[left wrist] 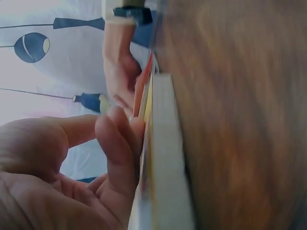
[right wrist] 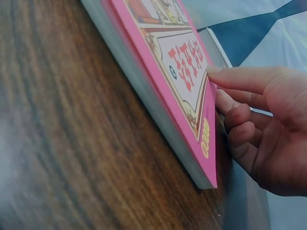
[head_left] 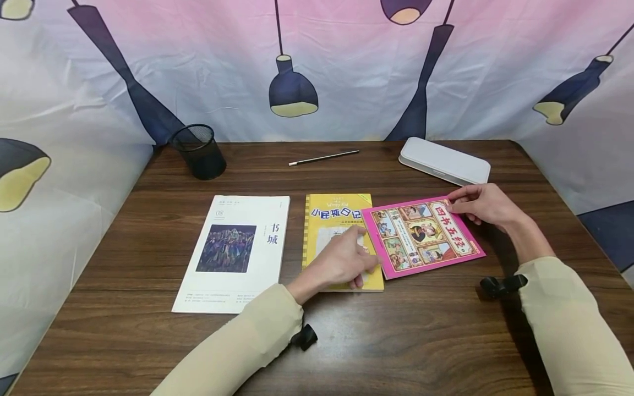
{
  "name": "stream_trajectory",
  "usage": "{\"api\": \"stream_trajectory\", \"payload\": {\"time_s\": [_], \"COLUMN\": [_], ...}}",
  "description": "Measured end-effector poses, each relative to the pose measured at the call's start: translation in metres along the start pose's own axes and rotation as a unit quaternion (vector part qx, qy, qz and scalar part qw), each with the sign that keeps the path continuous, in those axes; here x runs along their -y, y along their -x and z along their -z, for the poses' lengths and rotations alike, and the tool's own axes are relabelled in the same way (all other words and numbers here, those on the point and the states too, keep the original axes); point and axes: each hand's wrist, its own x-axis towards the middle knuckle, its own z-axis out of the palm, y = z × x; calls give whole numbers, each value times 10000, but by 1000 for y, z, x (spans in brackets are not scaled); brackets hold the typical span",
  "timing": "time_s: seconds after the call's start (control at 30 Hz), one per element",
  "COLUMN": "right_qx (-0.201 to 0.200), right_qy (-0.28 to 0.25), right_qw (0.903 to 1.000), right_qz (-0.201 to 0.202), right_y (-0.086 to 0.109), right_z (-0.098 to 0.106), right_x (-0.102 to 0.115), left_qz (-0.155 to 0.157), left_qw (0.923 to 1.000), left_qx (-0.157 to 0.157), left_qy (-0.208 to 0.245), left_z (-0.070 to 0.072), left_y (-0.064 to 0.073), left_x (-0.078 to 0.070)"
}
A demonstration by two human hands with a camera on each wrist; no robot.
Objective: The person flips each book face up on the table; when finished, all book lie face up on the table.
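A pink comic-style book (head_left: 421, 237) lies askew, its left end overlapping the right edge of a yellow book (head_left: 317, 217). My right hand (head_left: 487, 206) pinches the pink book near its upper right corner, thumb on the cover and the other fingers at the edge, as the right wrist view shows. Over the yellow book is my left hand (head_left: 344, 258), its fingers loosely bent and the fingertips right at the pink book's left edge. The left wrist view shows these fingers (left wrist: 115, 148) low against the covers. Part of the yellow cover is hidden under this hand.
To the left lies a white book (head_left: 267, 275) with a dark picture. A black mesh pen cup (head_left: 205, 159) stands at the back left, a pencil (head_left: 324, 158) lies at the back middle, and a white case (head_left: 446, 159) sits behind the pink book. A patterned cloth hangs behind the table.
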Motion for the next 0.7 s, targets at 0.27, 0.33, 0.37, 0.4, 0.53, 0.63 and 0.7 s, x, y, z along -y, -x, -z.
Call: {"api": "stream_trajectory", "payload": {"time_s": [0.27,0.33,0.37,0.4,0.53,0.63,0.7], "right_qx": [-88,-100,-88,-84,-92,-40,28], "right_qy": [105,147,170,203,410,577,676], "right_qw": [9999,9998,9998,9998,9991,9983,9976], "right_qz": [-14,-12,-12,-27,6,80,120], "right_y": [8,11,13,16,26,34,40], "right_z": [2,3,4,5,8,10,10], "right_x": [2,2,1,1,-1,-2,-3], "left_qz": [-263,-340,-383,-430,-504,-561,-659], "left_qw": [9888,9860,9845,9826,9783,9745,9706], "left_qx": [-415,-473,-507,-556,-680,-754,-797], "left_qy": [-1408,-1563,-1636,-1719,-1892,-2037,-2172], "left_z": [26,31,33,35,40,43,44], "left_y": [-9,-12,-14,-16,-25,-31,-36], "left_x": [-5,-6,-7,-7,-9,-9,-10]}}
